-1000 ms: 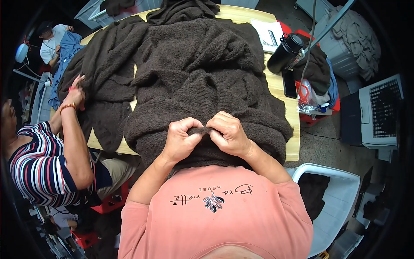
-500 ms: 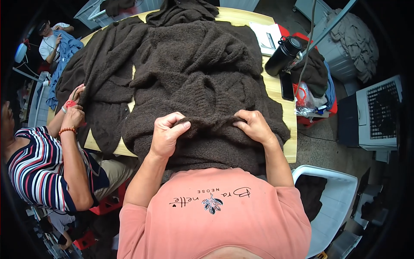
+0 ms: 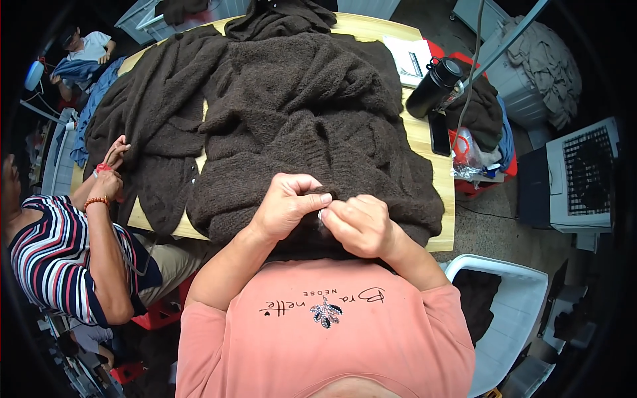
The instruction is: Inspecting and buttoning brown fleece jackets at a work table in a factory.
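Note:
A large dark brown knitted garment (image 3: 298,86) lies in folds over the table and hangs off its near edge in front of me. My left hand (image 3: 290,207) pinches the knit's near edge between thumb and fingers. Right beside it, my right hand (image 3: 361,225) is closed, its fingertips meeting the left thumb at the same edge. A small pale bit (image 3: 322,215) shows by the right fingertips, too small to name. What the right fingers grip is hidden.
At left a co-worker's hands (image 3: 114,169) handle brown knit on the same wooden table (image 3: 446,219). A black bottle (image 3: 434,86), a phone (image 3: 440,132) and papers (image 3: 408,60) lie at the right. A white bin (image 3: 524,312) stands near my right side.
Both hands have come together from being apart on the knit edge, the right moving left and nearer to me. A pale bit now shows between them.

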